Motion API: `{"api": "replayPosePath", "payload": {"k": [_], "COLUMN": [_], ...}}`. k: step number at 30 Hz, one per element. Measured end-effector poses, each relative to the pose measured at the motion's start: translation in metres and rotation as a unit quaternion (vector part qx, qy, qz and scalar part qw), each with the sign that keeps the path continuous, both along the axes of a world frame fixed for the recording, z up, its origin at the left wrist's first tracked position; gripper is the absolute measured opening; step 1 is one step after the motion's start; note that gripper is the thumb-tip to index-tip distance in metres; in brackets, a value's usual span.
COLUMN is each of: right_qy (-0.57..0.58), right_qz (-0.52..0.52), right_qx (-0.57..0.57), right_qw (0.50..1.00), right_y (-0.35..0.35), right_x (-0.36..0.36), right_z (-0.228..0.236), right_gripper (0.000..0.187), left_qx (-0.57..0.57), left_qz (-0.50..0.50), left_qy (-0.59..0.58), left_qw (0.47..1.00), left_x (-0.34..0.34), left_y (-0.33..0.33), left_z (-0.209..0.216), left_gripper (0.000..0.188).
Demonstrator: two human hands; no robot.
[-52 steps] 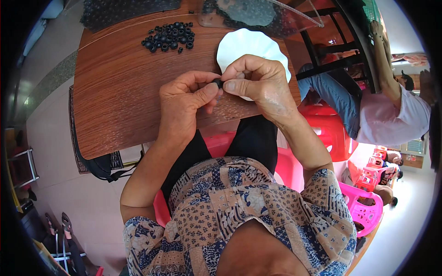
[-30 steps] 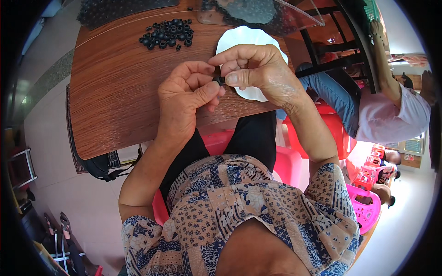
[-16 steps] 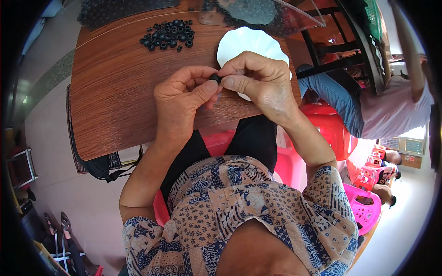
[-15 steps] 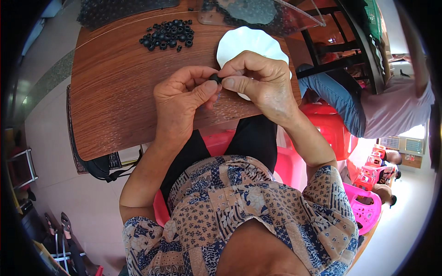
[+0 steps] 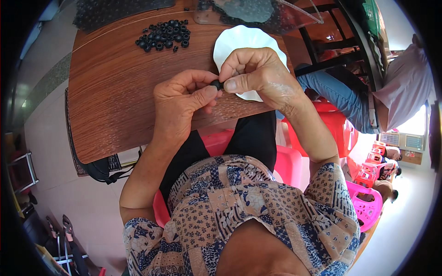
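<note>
Between my two hands, over the near part of the wooden table (image 5: 110, 101), is a small round black bead-like piece (image 5: 215, 84). My left hand (image 5: 177, 99) pinches it between thumb and forefinger. From the other side, my right hand (image 5: 262, 76) has its thumb and forefinger pressed together at the piece's right end; whether a separate small part sits in that pinch is too small to tell. A white plate with a wavy rim (image 5: 239, 37) lies beyond and partly under my right hand. Farther left is a loose pile of similar black pieces (image 5: 165, 34), some showing holes.
At the far edge stand a tray of dark beads (image 5: 124, 11) and a clear plastic tray (image 5: 205, 17) holding more. To the right, another person in jeans (image 5: 334, 94) sits by a black metal frame (image 5: 340, 57). Red stools (image 5: 322, 129) are beside me.
My right hand has turned slightly, showing more of its back. The fingertips of both hands stay at the black piece. The person on the right has shifted posture.
</note>
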State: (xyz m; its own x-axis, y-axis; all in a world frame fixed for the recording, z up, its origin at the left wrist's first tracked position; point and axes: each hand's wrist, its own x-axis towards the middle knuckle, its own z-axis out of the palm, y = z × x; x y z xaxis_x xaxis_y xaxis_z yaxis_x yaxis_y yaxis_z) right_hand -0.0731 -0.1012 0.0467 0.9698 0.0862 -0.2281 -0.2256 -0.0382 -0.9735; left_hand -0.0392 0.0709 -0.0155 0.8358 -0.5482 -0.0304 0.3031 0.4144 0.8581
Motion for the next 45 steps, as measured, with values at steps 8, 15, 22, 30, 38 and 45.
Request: {"api": "replayPosePath", "payload": {"k": [8, 15, 22, 30, 38, 45], "right_qy": [0.033, 0.032, 0.055, 0.072, 0.015, -0.011], "right_qz": [-0.005, 0.059, 0.088, 0.036, -0.004, 0.064], "right_qx": [0.031, 0.003, 0.034, 0.065, 0.035, 0.072], "right_qw": [0.999, 0.998, 0.994, 0.995, 0.999, 0.995], "right_y": [-0.004, -0.003, 0.001, 0.005, 0.007, 0.014], "right_x": [0.008, 0.011, 0.01, 0.002, 0.003, 0.006], "right_z": [-0.003, -0.002, 0.0, -0.009, -0.024, -0.024], "right_gripper": [0.02, 0.028, 0.02, 0.015, 0.011, 0.015], "left_qx": [0.014, -0.021, -0.036, -0.048, -0.029, 0.013], "left_qz": [0.002, -0.004, -0.022, -0.03, -0.045, -0.028], "left_qy": [-0.04, -0.009, 0.017, 0.054, 0.069, 0.078], "left_qw": [0.999, 1.0, 0.999, 0.997, 0.996, 0.997], "left_x": [0.004, 0.01, 0.011, 0.007, 0.01, 0.016], "left_y": [0.0, 0.003, 0.002, 0.0, -0.003, 0.003], "left_z": [0.002, 0.005, 0.004, 0.006, -0.001, 0.009], "left_gripper": [0.028, 0.051, 0.05, 0.057, 0.045, 0.034]}}
